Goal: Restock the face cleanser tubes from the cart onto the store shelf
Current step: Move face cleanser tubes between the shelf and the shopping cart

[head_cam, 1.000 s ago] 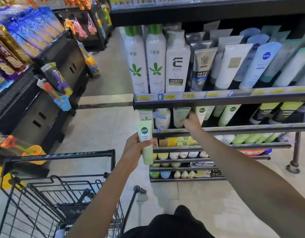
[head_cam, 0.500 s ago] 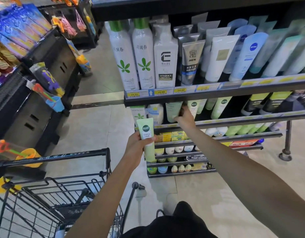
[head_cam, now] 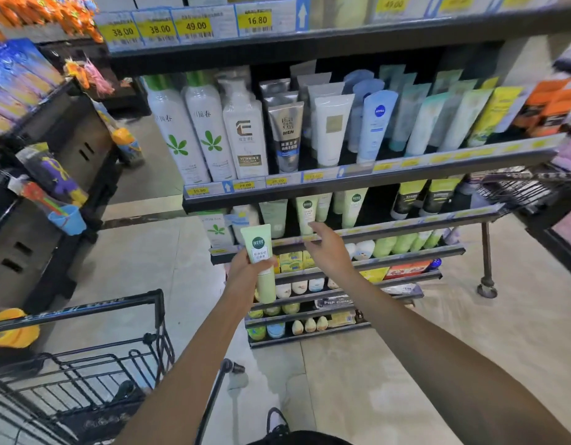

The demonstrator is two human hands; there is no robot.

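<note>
Store aisle, stocked shelf (head_cam: 358, 234) ahead, black cart (head_cam: 85, 364) near left. Left hand (head_cam: 245, 273) gripping upright green cleanser tube (head_cam: 261, 261) before shelf; right hand (head_cam: 327, 248) spread, fingers relaxed, holding nothing, just right.

A pale green face cleanser tube (head_cam: 260, 261) with a round dark-green logo stands upright, crimped end up, gripped in the left hand (head_cam: 245, 277). Matching tubes (head_cam: 306, 215) stand on the store shelf (head_cam: 390, 231).

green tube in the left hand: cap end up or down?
Cap end down. The left hand grips the green tube near upright: the flat crimped end is on top, and the rounded cap end hangs below the fingers.
</note>
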